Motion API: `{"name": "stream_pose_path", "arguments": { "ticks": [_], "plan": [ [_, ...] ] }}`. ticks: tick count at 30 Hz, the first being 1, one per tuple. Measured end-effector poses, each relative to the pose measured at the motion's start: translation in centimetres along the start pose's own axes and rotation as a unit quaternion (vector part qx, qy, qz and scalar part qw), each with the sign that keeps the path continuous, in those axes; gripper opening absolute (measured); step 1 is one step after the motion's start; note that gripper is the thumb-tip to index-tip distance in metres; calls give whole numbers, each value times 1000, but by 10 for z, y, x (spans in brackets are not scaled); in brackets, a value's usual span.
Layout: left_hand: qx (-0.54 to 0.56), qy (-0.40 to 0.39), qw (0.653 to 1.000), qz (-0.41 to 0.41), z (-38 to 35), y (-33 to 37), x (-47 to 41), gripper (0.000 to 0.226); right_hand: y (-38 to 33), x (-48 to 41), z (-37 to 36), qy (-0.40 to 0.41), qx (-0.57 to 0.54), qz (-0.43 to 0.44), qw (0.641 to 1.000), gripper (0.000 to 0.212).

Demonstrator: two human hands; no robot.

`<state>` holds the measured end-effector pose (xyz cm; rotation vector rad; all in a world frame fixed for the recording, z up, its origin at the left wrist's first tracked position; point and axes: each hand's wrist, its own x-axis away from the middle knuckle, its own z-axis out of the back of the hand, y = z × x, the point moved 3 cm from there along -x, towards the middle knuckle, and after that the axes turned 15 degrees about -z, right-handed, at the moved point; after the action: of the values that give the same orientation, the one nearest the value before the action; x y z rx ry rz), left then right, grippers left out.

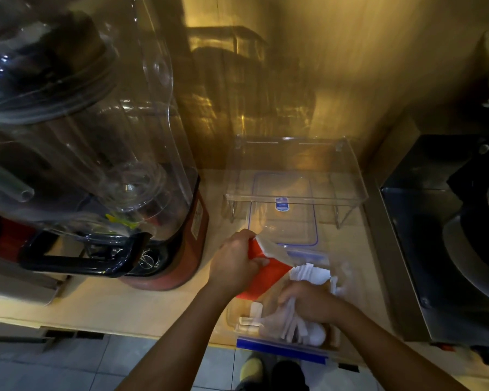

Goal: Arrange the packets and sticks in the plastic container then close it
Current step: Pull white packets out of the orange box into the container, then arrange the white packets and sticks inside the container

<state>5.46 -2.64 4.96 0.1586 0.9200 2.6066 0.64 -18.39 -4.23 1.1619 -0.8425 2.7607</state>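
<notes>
The left hand (233, 263) is gripping a red packet (261, 280) over the plastic container (283, 338); right hand (308, 304) fingers are clutching white sticks (294, 323). A blender (96, 165) is crowding the worktop (141, 309) leftward, the lid (284, 210) lying behind.

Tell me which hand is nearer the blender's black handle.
Left. The left hand, gripping a red packet, is just right of the black handle. The right hand is farther right, inside the plastic container on the white packets.

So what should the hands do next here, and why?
Probably lower the red and white packets in the left hand into the plastic container. The right hand already presses white sticks inside, and the lid lies apart behind it.
</notes>
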Motion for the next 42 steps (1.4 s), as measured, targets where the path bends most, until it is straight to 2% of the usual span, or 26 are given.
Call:
{"name": "stream_pose_path", "arguments": {
  "ticks": [3,5,8,9,11,13,16,19,21,23,26,28,30,31,33,35,42],
  "plan": [
    [19,-21,999,32,4,-4,-6,51,3,0,5,67,-139,-37,987,39],
    [49,-32,997,54,4,-7,-8,50,3,3,7,77,-283,-36,955,35],
    [70,-53,994,66,-3,-11,-7,45,3,3,6,-18,-451,-9,893,57],
    [70,-58,993,69,-8,-13,-6,42,2,3,6,-42,-478,-7,877,59],
    [68,-47,994,77,-16,-16,-1,31,2,3,6,-66,-492,-7,868,60],
    [84,-9,993,87,-19,-21,2,14,2,0,0,-75,-464,-9,883,61],
    [49,-5,995,89,-21,-27,11,22,3,-8,-10,-32,-427,-68,901,63],
    [1,-3,1000,28,-22,-22,22,23,-2,-15,-15,32,-396,-81,914,53],
    [-38,3,999,-31,-18,-19,28,26,-4,-18,-19,50,-374,-71,924,59],
    [-73,-65,992,-76,-16,-23,34,46,-5,-14,-23,22,-355,-47,933,72],
    [-150,-233,954,-117,-25,-35,45,83,-10,-2,-26,-44,-316,-7,948,83],
    [-187,-261,937,-138,-34,-42,52,94,-14,4,-24,-54,-232,-5,971,98],
    [-216,-242,932,-161,-44,-46,57,94,-15,7,-24,-14,-85,-18,996,120],
    [-226,-228,932,-171,-48,-49,58,93,-16,7,-26,9,-7,-14,1000,123],
    [-243,-218,927,-185,-51,-52,58,92,-19,12,-27,37,91,-9,995,120],
    [-262,-231,917,-192,-54,-53,57,92,-22,13,-28,49,126,-16,991,117],
    [-279,-235,910,-195,-58,-54,59,90,-26,10,-34,91,149,-5,985,103]
  ]
}}
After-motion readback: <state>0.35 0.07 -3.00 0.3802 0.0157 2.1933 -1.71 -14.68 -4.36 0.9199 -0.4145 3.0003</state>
